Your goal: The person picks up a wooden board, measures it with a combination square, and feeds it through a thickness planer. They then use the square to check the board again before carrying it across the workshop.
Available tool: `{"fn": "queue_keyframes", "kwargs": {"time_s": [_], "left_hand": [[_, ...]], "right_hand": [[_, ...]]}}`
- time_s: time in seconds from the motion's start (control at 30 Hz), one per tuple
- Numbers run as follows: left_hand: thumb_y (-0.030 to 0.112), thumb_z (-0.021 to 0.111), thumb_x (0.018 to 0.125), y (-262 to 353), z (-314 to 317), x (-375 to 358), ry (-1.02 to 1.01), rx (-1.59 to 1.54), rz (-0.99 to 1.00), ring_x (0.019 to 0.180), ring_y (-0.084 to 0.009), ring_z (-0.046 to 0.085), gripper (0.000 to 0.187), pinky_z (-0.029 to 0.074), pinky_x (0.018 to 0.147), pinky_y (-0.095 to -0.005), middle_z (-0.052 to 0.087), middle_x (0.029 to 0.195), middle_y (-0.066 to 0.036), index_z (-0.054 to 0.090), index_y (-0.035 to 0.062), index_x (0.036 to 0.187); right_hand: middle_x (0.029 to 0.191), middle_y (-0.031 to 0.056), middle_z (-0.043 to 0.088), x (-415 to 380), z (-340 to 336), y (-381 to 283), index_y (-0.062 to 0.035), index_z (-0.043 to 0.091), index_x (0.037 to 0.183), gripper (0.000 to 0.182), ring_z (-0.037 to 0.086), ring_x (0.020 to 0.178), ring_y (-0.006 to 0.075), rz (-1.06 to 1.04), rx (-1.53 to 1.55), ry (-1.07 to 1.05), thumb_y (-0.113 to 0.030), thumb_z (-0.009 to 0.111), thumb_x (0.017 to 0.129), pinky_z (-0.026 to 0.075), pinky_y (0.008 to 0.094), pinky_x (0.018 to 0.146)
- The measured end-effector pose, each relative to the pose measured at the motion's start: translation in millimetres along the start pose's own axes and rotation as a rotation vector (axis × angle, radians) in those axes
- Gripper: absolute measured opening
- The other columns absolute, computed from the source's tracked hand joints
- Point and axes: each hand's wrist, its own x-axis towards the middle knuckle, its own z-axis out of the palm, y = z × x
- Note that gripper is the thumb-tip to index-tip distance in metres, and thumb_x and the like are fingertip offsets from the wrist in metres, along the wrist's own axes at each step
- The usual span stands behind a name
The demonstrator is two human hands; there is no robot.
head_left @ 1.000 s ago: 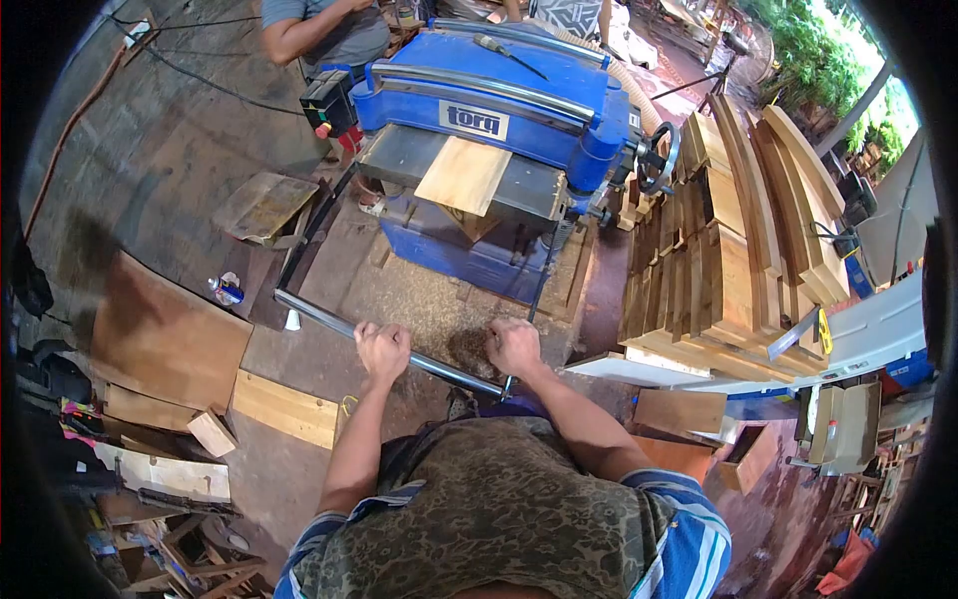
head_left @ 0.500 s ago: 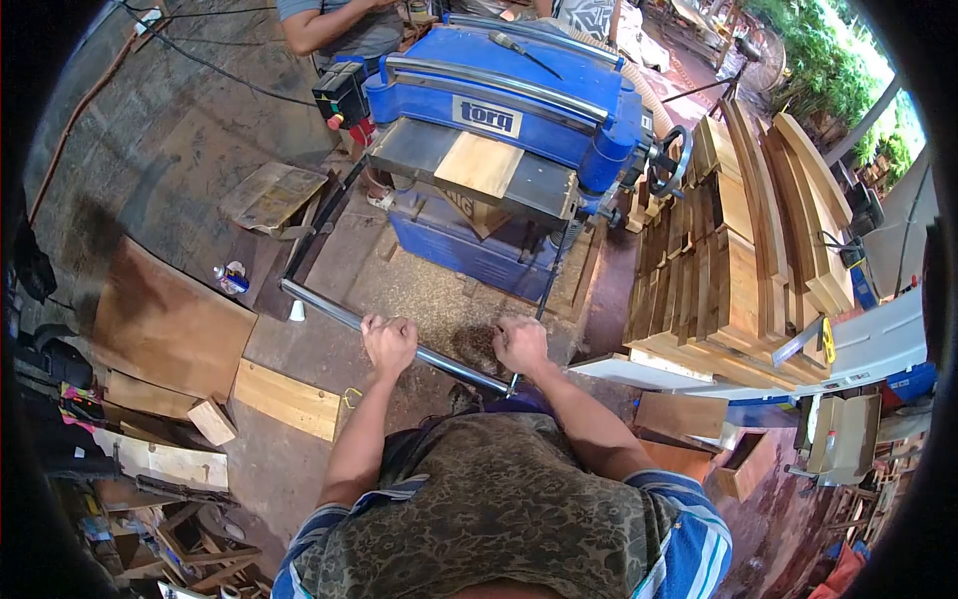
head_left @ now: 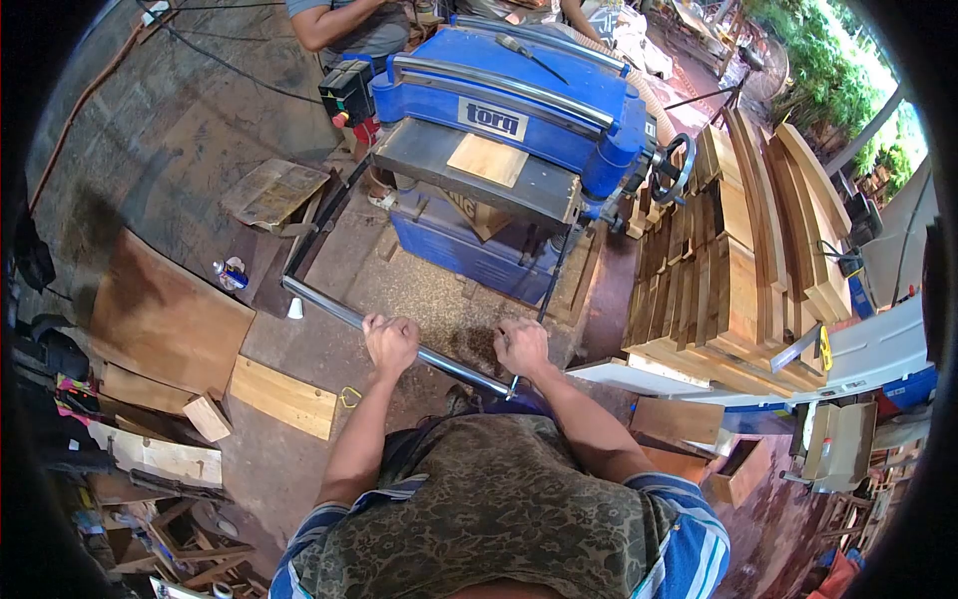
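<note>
A wooden board [head_left: 487,160] lies flat on the dark bed [head_left: 399,150] of the blue planer [head_left: 499,85], its far end under the machine's housing. Nearer to me, a metal roller bar [head_left: 324,303] runs across in front of my body. Beside the bar's middle is my left hand [head_left: 390,344], its fingers curled in and closed. My right hand [head_left: 521,347] hangs just above the bar's right part, also curled. Neither hand touches the board. Whether anything is inside the fingers is too small to tell.
Wood shavings [head_left: 429,290] cover the floor before the planer. Stacked planks [head_left: 733,270] stand at the right. A brown panel [head_left: 165,309] and a light board [head_left: 284,395] lie at the left. Behind the planer's left side is another person [head_left: 369,30].
The board has slid away from me, further into the planer, so less of it shows. My hands have stayed almost in place.
</note>
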Motion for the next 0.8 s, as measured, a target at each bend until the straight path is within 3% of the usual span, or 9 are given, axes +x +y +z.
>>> {"fn": "queue_keyframes", "kwargs": {"time_s": [0.33, 0.57, 0.8], "left_hand": [[0.018, 0.063, 0.077, 4, -4, 2, 0.0, -0.001, 0.008, 0.07, -0.0314, 0.059, 0.019, 0.039, 0.095, -0.0442, 0.062, 0.061, -0.014, 0.07, 0.0082, 0.062], [0.02, 0.061, 0.081, 4, -4, 1, 0.01, -0.016, 0.013, 0.069, -0.0286, 0.058, 0.025, 0.037, 0.096, -0.0431, 0.064, 0.062, -0.013, 0.066, 0.0085, 0.059], [0.019, 0.062, 0.078, 5, -5, 2, 0.0, -0.006, -0.004, 0.07, -0.0312, 0.059, 0.021, 0.039, 0.095, -0.0446, 0.062, 0.061, -0.015, 0.071, 0.0069, 0.064]], "right_hand": [[0.079, 0.0173, 0.067, -2, 5, 4, -0.0062, 0.066, 0.088, 0.018, 0.065, 0.08, 0.0361, 0.022, -0.041, -0.041, -0.021, 0.063, 0.077, 0.051, 0.0482, 0.077], [0.079, 0.0179, 0.066, -2, 4, 4, -0.0059, 0.064, 0.087, 0.019, 0.064, 0.081, 0.0368, 0.001, -0.017, -0.028, -0.022, 0.064, 0.077, 0.051, 0.0488, 0.077], [0.079, 0.0172, 0.068, 0, -4, -3, -0.0058, 0.067, 0.084, 0.015, 0.065, 0.079, 0.0353, -0.008, -0.033, -0.011, -0.017, 0.062, 0.076, 0.051, 0.0468, 0.076]]}}
